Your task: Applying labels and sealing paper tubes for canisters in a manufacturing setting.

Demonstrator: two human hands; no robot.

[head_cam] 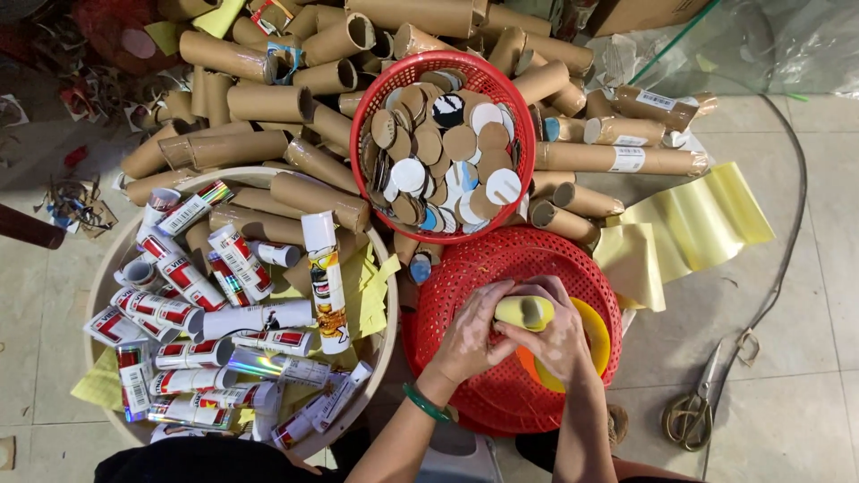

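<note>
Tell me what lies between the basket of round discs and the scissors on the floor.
In the head view, between the basket of discs and the scissors lie brown cardboard tubes, yellow paper sheets and the upturned red basket.

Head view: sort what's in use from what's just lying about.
In use:
- left hand and right hand, both gripping the yellow tube
- upturned red basket beneath them

Lying about:
- scissors
- yellow paper sheets
- red basket of discs
- bare cardboard tubes
- tray of labelled tubes

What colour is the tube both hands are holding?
Yellow tube, seen in the head view.
</note>
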